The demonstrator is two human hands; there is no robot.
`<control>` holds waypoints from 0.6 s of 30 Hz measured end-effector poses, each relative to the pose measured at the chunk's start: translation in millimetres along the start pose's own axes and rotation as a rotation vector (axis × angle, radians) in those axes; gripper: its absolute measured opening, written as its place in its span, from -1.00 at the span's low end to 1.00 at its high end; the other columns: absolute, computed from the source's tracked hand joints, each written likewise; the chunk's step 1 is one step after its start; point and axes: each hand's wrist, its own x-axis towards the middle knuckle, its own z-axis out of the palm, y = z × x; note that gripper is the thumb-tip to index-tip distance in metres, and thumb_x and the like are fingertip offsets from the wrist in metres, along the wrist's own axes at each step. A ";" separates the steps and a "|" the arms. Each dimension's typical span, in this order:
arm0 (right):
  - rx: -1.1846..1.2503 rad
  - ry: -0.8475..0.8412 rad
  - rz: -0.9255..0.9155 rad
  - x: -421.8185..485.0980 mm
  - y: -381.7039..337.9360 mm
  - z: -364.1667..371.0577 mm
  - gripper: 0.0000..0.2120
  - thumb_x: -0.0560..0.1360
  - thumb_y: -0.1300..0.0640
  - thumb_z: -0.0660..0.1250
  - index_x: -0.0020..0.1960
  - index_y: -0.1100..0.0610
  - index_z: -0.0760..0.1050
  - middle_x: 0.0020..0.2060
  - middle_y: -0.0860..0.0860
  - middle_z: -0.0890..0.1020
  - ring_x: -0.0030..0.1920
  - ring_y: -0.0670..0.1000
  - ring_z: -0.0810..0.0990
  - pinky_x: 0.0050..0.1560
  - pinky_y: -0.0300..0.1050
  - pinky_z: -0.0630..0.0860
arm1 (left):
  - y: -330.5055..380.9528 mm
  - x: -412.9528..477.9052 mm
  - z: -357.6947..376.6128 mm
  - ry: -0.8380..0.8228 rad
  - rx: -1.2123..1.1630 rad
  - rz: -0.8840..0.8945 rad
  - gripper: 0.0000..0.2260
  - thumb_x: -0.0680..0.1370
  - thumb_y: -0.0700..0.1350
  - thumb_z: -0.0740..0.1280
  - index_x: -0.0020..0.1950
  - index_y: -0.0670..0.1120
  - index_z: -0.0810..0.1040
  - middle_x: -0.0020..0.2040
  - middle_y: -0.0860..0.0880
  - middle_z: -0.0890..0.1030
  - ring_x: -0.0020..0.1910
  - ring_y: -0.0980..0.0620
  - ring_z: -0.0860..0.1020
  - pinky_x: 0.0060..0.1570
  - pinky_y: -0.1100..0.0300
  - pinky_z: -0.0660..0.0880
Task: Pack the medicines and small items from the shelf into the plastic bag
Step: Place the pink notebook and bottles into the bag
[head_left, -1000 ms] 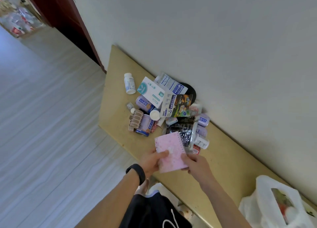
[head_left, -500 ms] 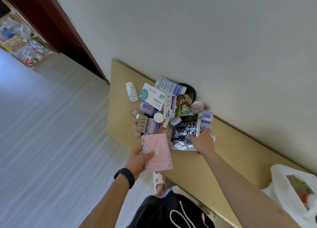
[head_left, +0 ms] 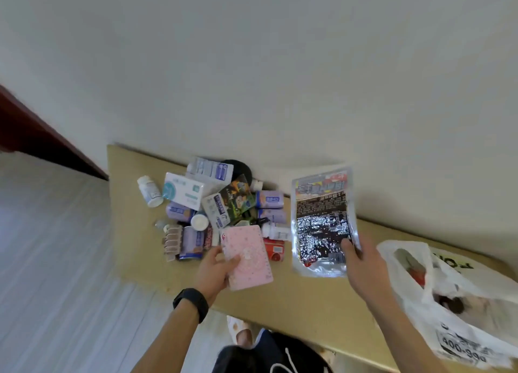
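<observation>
My left hand point(head_left: 214, 271) grips a pink notebook point(head_left: 246, 256) just above the wooden shelf point(head_left: 294, 297). My right hand point(head_left: 364, 269) holds up a silver and black foil pouch point(head_left: 322, 221) by its lower right corner, to the right of the pile. The pile of medicine boxes and bottles point(head_left: 213, 201) lies against the wall: a white bottle point(head_left: 150, 191), a white and teal box point(head_left: 183, 194), purple cans point(head_left: 270, 199) and a red item point(head_left: 274, 249). At the shelf's right end lies the white plastic bag point(head_left: 454, 302), its mouth open with some items inside.
A plain wall rises directly behind the shelf. A dark red door frame point(head_left: 42, 140) stands at the left. Pale striped floor point(head_left: 56, 274) lies below the shelf's left edge. My dark shorts and a slipper point(head_left: 241, 330) show at the bottom.
My right hand left the notebook, took hold of the foil pouch in the pile and lifted it up and to the right. My left hand kept the pink notebook.
</observation>
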 end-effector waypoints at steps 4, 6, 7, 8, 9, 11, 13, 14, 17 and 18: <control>0.103 0.222 0.081 -33.2 64.9 -69.2 -0.85 0.63 -0.02 0.18 0.11 0.03 0.42 -0.20 -0.07 0.59 -0.18 0.06 0.56 -0.17 -0.02 0.41 | 3.9 -5.9 70.2 -0.143 0.108 0.018 -0.79 0.57 -0.26 0.35 0.19 -0.10 0.52 0.08 -0.18 0.68 -0.01 -0.18 0.66 -0.16 0.04 0.66; 0.153 0.356 0.142 -49.7 100.5 -104.6 -0.87 0.62 -0.01 0.21 0.10 0.03 0.42 -0.19 -0.05 0.61 -0.18 0.07 0.58 -0.17 0.00 0.46 | -2.0 -9.4 110.0 -0.250 0.169 0.008 -0.81 0.57 -0.27 0.32 0.18 -0.15 0.56 0.08 -0.19 0.68 0.02 -0.20 0.66 -0.06 0.02 0.64; 0.191 0.423 0.178 -57.3 117.5 -122.8 -0.87 0.61 0.00 0.23 0.10 0.02 0.43 -0.19 -0.05 0.62 -0.17 0.06 0.59 -0.16 0.01 0.50 | -6.0 -10.9 131.4 -0.313 0.205 0.003 -0.79 0.57 -0.27 0.33 0.20 -0.18 0.56 0.08 -0.19 0.68 0.02 -0.19 0.66 -0.02 -0.01 0.63; 0.225 0.484 0.204 -65.3 132.6 -141.1 -0.88 0.61 0.03 0.25 0.10 0.04 0.43 -0.20 -0.06 0.62 -0.18 0.02 0.59 -0.16 -0.01 0.51 | -9.2 -14.1 154.2 -0.379 0.251 -0.002 -0.77 0.55 -0.25 0.36 0.21 -0.19 0.56 0.09 -0.18 0.68 0.03 -0.18 0.67 0.01 -0.03 0.63; 0.238 0.535 0.219 -72.6 148.1 -159.5 -0.91 0.60 0.07 0.27 0.07 0.07 0.43 -0.24 -0.07 0.60 -0.22 -0.05 0.57 -0.18 -0.07 0.49 | -12.4 -16.7 177.2 -0.440 0.317 0.000 -0.72 0.53 -0.19 0.41 0.23 -0.18 0.56 0.11 -0.18 0.68 0.04 -0.18 0.67 0.03 -0.05 0.62; 0.222 0.605 0.226 -84.8 174.6 -194.1 -0.94 0.60 0.17 0.29 -0.04 0.09 0.41 -0.30 -0.07 0.54 -0.26 -0.11 0.51 -0.19 -0.22 0.41 | -16.9 -23.6 224.2 -0.555 0.479 0.006 -0.50 0.39 0.00 0.55 0.26 -0.12 0.56 0.15 -0.14 0.67 0.08 -0.15 0.66 0.11 -0.09 0.58; 0.190 0.613 0.249 -93.4 198.0 -225.3 -0.97 0.60 0.19 0.28 0.01 0.08 0.46 -0.26 -0.08 0.55 -0.23 0.00 0.51 -0.20 -0.15 0.39 | -23.7 -30.5 268.6 -0.644 0.598 0.013 -0.36 0.28 0.11 0.58 0.31 -0.04 0.55 0.20 -0.05 0.65 0.14 -0.08 0.64 0.20 -0.09 0.54; 0.167 0.599 0.268 -95.5 210.2 -239.3 -0.91 0.60 0.19 0.27 0.09 0.07 0.49 -0.21 -0.06 0.58 -0.20 0.04 0.52 -0.21 -0.09 0.41 | -27.8 -35.3 291.0 -0.672 0.647 0.026 -0.37 0.30 0.12 0.58 0.32 -0.01 0.55 0.26 0.02 0.62 0.19 -0.03 0.61 0.25 -0.07 0.51; 0.001 0.491 0.266 -97.0 251.7 -273.3 -0.78 0.59 0.23 0.27 0.19 0.05 0.57 -0.11 0.02 0.63 -0.08 0.09 0.56 -0.08 -0.08 0.39 | -40.4 -46.6 345.9 -0.674 0.798 0.107 -0.61 0.44 0.02 0.52 0.25 0.05 0.58 0.29 0.21 0.47 0.21 0.12 0.54 0.23 0.12 0.51; -0.097 0.457 0.227 -95.0 265.7 -282.0 -0.75 0.57 0.27 0.30 0.19 0.07 0.59 -0.09 0.03 0.66 -0.07 0.11 0.60 -0.09 -0.09 0.41 | -43.8 -50.0 360.2 -0.670 0.840 0.137 -0.68 0.47 -0.01 0.50 0.21 0.06 0.57 0.26 0.22 0.48 0.15 0.15 0.55 0.15 0.19 0.53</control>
